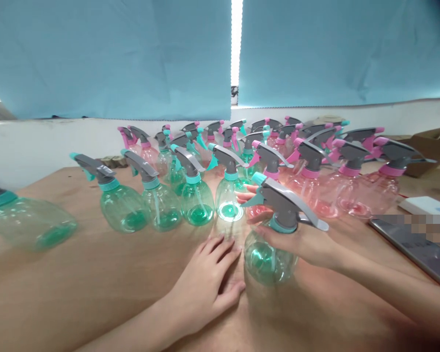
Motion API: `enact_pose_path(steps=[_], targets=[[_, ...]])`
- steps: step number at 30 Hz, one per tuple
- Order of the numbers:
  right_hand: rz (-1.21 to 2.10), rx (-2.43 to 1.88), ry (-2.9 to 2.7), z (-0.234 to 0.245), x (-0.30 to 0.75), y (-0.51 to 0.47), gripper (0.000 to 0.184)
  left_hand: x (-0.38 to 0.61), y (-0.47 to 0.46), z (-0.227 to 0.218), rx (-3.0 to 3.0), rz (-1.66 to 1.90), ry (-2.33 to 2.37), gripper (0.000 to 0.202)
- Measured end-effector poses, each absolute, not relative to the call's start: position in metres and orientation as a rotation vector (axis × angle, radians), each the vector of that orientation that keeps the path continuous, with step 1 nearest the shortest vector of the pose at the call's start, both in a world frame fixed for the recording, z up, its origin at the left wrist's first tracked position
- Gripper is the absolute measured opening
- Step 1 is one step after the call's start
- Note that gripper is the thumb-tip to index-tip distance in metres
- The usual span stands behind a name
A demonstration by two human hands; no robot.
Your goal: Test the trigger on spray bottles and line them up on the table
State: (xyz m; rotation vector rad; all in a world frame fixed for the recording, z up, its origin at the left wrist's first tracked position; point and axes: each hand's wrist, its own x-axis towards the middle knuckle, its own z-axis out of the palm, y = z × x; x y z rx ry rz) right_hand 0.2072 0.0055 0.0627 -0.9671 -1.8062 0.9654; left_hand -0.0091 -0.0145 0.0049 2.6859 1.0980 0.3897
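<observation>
"Blue blinds point(106, 58) hang behind the wooden bench point(95, 303). Where's the green spray bottle point(267, 269)?"
"Nearest, before the rows of bottles point(200, 203); the right hand's point(310, 244) grip wraps its neck. Beside it, the left hand point(205, 278) rests open, palm down."

The person's left forearm point(143, 320), bare, enters at 7 o'clock and leads to the left hand point(201, 274) at 6 o'clock. That hand is empty, back upward, its wrist point(171, 308) bent slightly toward 1 o'clock. Its fingers point(223, 250) lie side by side, a little bent, pointing to 1 o'clock, while the left thumb point(231, 296) stands apart toward 2 o'clock. The right forearm point(385, 286), also bare, enters at 4 o'clock, its wrist nearly straight. The right hand point(311, 247) curves in a grasp, the right thumb point(275, 237) nearer the camera, reaching toward 10 o'clock; its farther fingers are partly hidden.
</observation>
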Motion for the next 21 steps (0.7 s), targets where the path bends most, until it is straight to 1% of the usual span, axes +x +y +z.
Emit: enact_pose_path(steps=[3, 6, 8, 13, 18, 21], targets=[[0.977, -1.017, -1.790, 0.0666, 0.2057, 0.0043, 0.033, -0.0098, -0.0145, 0.0043, 2.694, 0.387, 1.098, 0.051], [0.933, -1.078, -1.790, 0.0670, 0.2044, 0.0034, 0.018, -0.0106, -0.0146, 0.0034, 2.709, 0.388, 1.096, 0.052], [0.885, -1.115, -1.796, 0.0663, 0.2040, 0.0031, 0.012, -0.0107, -0.0147, 0.0034, 2.719, 0.370, 1.097, 0.052], [0.828, -1.190, -1.814, 0.0654, 0.2050, 0.0027, 0.012, -0.0097, -0.0147, 0.0040, 2.730, 0.339, 1.102, 0.052], [0.925, -1.082, -1.819, 0.0644, 0.2074, 0.0029, 0.013, -0.0100, -0.0150, 0.0029, 2.735, 0.331, 1.112, 0.053], [0.947, -1.090, -1.819, 0.0623, 0.2094, 0.0034, 0.013, -0.0103, -0.0150, 0.0029, 2.730, 0.337, 1.111, 0.052]])
